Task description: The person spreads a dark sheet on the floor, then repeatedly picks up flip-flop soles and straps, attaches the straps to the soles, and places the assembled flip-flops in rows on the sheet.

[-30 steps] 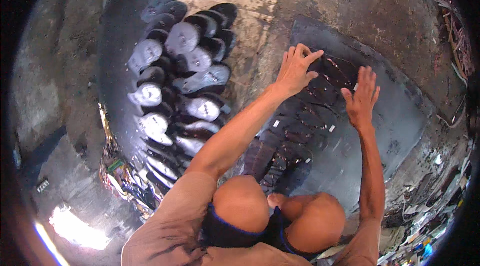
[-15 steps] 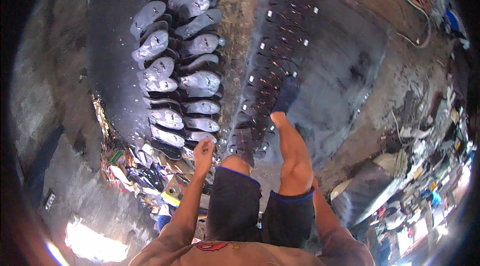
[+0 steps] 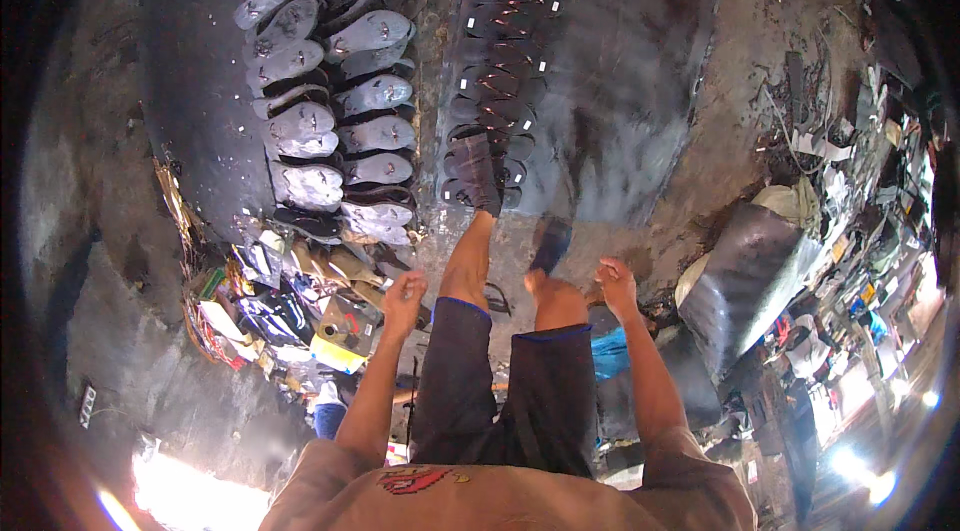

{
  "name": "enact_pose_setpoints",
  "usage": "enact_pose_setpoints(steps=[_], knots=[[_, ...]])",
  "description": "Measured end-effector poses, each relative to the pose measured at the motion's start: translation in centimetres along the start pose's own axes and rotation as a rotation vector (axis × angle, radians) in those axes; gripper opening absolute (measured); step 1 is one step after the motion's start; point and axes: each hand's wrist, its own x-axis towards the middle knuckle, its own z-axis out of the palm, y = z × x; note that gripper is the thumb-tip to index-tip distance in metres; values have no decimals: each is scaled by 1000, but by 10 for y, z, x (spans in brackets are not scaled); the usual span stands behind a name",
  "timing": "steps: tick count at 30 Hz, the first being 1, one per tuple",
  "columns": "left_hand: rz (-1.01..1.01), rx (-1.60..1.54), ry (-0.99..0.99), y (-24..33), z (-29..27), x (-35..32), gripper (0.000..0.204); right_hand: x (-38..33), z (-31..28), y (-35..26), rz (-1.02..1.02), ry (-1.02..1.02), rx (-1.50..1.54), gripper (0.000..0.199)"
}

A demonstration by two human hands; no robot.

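- Bare left hand (image 3: 404, 297): fingers loosely curled, thumb a little apart, no item seen in it; hangs near the left knee.
- Bare right hand (image 3: 616, 285): partly open, fingers slightly bent, nothing visible in the grip; out beside the right knee.
- Flat black pieces with coppery glints (image 3: 497, 51): long row ahead, on a smooth dark grey sheet (image 3: 630, 81); out of reach of both hands.
- Grey-black sole-shaped pieces (image 3: 378, 92): two overlapping columns, further left, partly on a matte black sheet (image 3: 200, 71).
- Left foot in a brown-black covering (image 3: 474, 171): at the row's near end; touching or just above the pieces, can't tell.
- Right foot in dark footwear (image 3: 549, 243): on the stained brown floor (image 3: 640, 241), just off the sheet.
- Doing it well, my judgement: shift weight onto the right foot, lift the left straight up, don't drag it; step only on bare floor so the row stays aligned. Keep hands free for balance, and mind the mixed scrap heap (image 3: 265, 316) at left.
- Labels: small white rectangular tags (image 3: 463, 84) line both sides of the row; too small to read.
- Dark marks mid-sole on the sole-shaped pieces: print or slits, can't tell.
- Brown shirt (image 3: 500, 496): red chest motif, no legible wording.
- Brands: none identifiable.
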Motion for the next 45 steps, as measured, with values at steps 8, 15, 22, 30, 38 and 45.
enact_pose_setpoints(steps=[8, 15, 22, 30, 38, 45], knots=[[-116, -147, 72, -111, 45, -124, 26, -21, -20, 110, -80, 42, -65, 39], [-96, 226, 154, -222, 77, -178, 29, -61, -78, 311, 28, 110, 145, 40], [99, 101, 171, -217, 144, -182, 34, -80, -119, 456, -14, 74, -359, 37], [558, 368, 558, -216, 151, -31, 39, 66, -24, 318, -278, 62, 80, 22], [738, 589, 833, -125, 134, 172, 68, 198, 29, 140, -668, 287, 15, 21], [603, 867, 1105, -76, 120, 297, 97, 250, 61, 63, -1038, 314, 73, 40]])
